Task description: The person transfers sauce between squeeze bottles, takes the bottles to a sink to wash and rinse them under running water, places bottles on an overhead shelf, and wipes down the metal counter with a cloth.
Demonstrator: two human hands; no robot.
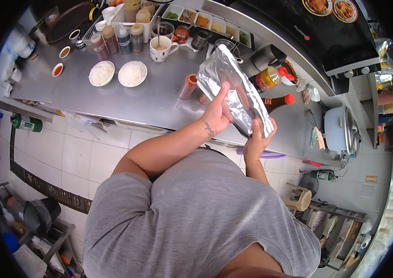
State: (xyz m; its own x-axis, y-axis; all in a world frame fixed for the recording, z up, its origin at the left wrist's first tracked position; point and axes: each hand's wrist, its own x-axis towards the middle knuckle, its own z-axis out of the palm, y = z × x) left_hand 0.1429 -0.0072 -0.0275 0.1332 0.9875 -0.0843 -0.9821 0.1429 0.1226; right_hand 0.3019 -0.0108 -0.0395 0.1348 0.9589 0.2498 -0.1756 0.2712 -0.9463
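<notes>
A shiny silver foil pouch (240, 99) is raised at a tilt above the front edge of the steel counter. My left hand (218, 110) grips it along its lower left side, some fingers hidden against the foil. My right hand (258, 140) pinches the lower right end, thumb on the near face. Behind the pouch, partly covered, stand a reddish squeeze bottle (187, 87), a yellow-labelled bottle with a red cap (268, 79) and a dark sauce bottle with a red cap (278, 102).
Two bowls of white rice (132, 73) sit on the counter (159, 102), left of the pouch. Near them are a mug (161, 49), several sauce bottles (124, 40) and small sauce dishes (57, 70). A topping tray (203, 21) lies at the back; a white cooker (340, 129) stands right.
</notes>
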